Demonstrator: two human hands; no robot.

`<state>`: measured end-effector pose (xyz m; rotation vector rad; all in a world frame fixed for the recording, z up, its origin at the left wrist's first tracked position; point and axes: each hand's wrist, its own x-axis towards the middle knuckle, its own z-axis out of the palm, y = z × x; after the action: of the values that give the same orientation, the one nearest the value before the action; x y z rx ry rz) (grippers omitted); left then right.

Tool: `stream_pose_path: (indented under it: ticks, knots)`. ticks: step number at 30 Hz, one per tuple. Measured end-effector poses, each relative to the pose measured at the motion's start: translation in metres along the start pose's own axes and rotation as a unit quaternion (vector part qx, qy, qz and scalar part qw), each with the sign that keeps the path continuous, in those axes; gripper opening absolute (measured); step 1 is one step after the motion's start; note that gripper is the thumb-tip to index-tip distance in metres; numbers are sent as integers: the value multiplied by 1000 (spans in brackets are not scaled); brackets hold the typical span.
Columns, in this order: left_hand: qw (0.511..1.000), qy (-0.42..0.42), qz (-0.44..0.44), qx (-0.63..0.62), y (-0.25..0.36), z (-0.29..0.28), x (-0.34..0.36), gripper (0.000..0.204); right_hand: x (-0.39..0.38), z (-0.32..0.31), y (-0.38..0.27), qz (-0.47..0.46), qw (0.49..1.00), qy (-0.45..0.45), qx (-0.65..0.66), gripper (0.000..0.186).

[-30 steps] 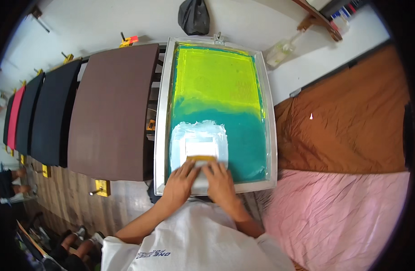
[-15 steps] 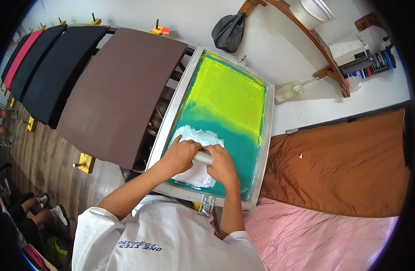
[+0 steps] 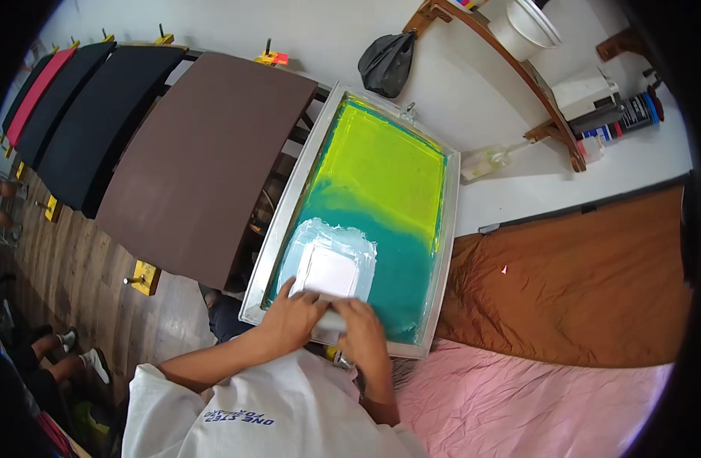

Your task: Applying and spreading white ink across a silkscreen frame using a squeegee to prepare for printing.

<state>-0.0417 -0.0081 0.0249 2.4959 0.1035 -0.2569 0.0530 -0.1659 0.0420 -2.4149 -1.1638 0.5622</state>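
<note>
In the head view, the left hand [image 3: 291, 317] and right hand [image 3: 361, 333] each keep a firm grip on a grey squeegee [image 3: 331, 320], which sits at the near end of a metal-framed screen [image 3: 290, 206], just on the person's side of a white rectangle [image 3: 331, 271]. Blue printed lettering [image 3: 238, 417] shows on the person's white shirt [image 3: 289, 393], and at upper right a dark container [image 3: 638, 112] near the brown shelf [image 3: 510, 69] carries pale print, small and turned sideways.

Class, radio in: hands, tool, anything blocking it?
Left hand, right hand: grip closed on scraper. Scraper at near end of frame, white patch ahead. Nothing visible blocking scraper.
</note>
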Motion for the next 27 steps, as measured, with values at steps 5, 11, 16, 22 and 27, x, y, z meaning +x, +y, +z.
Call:
stream_pose_path:
  ticks: [5, 11, 16, 22, 27]
  knots:
    - [985, 171, 16, 7, -21, 5, 40, 57, 43, -2, 4, -3, 994, 102, -48, 59]
    - [995, 96, 31, -2, -23, 14, 26, 62, 22, 12, 9, 25, 999, 38, -10, 60]
    - [984, 173, 41, 19, -25, 11, 35, 60, 31, 10, 1, 22, 993, 112, -33, 57]
    - [996, 84, 32, -29, -21, 6, 26, 64, 28, 0, 9, 37, 999, -2, -13, 57]
    - [986, 153, 37, -43, -23, 12, 31, 66, 29, 14, 5, 27, 993, 106, -33, 56]
